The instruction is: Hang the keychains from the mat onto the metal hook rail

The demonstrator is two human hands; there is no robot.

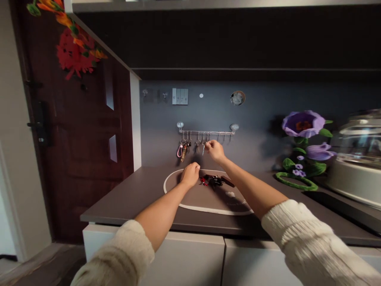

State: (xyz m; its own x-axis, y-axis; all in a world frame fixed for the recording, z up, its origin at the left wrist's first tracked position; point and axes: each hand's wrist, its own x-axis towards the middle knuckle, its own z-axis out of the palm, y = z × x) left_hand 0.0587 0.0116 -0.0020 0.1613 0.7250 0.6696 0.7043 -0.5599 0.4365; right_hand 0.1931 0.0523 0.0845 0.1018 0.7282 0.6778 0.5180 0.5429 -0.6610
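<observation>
My right hand (216, 151) is raised to the wire hook rack (208, 132) on the wall, its fingers pinched on a key (203, 150) just below the hooks. To the left on the rack hang another small key (197, 147) and several keys with a pink carabiner (179, 151) and a brown-gold key fob (183, 153). My left hand (190, 174) is closed above the oval mat (190, 200); what it holds, if anything, is hidden. Right of it, a pile of dark keys and fobs (216, 180) with a red piece (203, 181) lies on the mat.
The mat lies on a dark countertop (127, 198) above white cabinets (190, 254). Purple crocheted flowers (303, 125) and a clear-domed appliance (360, 159) stand at the right. A dark shelf (226, 39) overhangs the wall. At left is a dark red door (89, 159).
</observation>
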